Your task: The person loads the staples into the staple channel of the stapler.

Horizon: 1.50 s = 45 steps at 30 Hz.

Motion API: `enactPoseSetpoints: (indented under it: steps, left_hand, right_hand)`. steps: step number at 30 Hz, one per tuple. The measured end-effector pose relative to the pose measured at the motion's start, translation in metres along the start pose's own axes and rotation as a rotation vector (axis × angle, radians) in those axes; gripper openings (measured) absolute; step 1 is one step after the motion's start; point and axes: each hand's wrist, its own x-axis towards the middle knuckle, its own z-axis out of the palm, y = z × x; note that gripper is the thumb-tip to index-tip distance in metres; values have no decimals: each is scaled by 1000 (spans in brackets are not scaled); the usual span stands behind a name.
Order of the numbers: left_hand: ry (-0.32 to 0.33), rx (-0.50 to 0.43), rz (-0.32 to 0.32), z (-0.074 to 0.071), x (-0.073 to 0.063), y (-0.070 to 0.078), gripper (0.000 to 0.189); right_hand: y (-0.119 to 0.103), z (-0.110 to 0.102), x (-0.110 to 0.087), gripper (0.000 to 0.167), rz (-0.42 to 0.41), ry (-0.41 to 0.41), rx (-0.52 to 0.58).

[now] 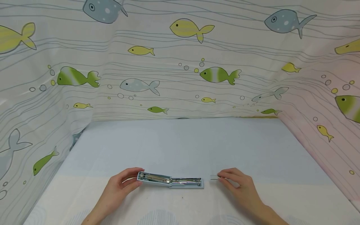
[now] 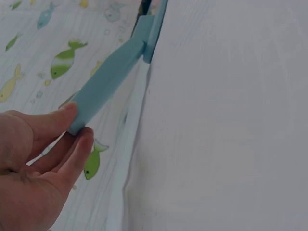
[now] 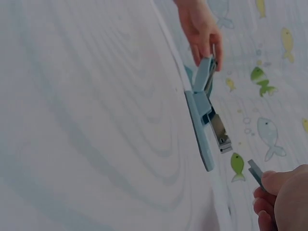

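Observation:
A light blue stapler lies folded wide apart on the table, its metal staple channel showing. My left hand pinches the end of its raised top arm between thumb and fingers; the left wrist view shows the blue arm slanting up from that grip. To the right of the stapler's base, my right hand pinches a short strip of staples, held apart from the stapler. That strip also pokes out from thumb and fingertips in the right wrist view, near the stapler's metal channel.
A pale cloth covers the table, with faint blue patterns near the front. Fish-printed curtain hangs behind the table and along both sides. Two tiny dark specks lie on the cloth in front of the stapler.

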Motion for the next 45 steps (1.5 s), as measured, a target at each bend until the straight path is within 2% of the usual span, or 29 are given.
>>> enactPoseSetpoints:
  steps: [24,32,45]
  left_hand:
    - [11,22,-10,1,-1,1,39]
    - [8,18,-15,1,-2,2,40]
    - [15,20,-9,2,-2,1,39]
  right_hand:
    - [-8,17,2,29,-4,-6,42]
    - [-9,22,4,33,-58,23,55]
    - [-11,30,6,33,-68,28,81]
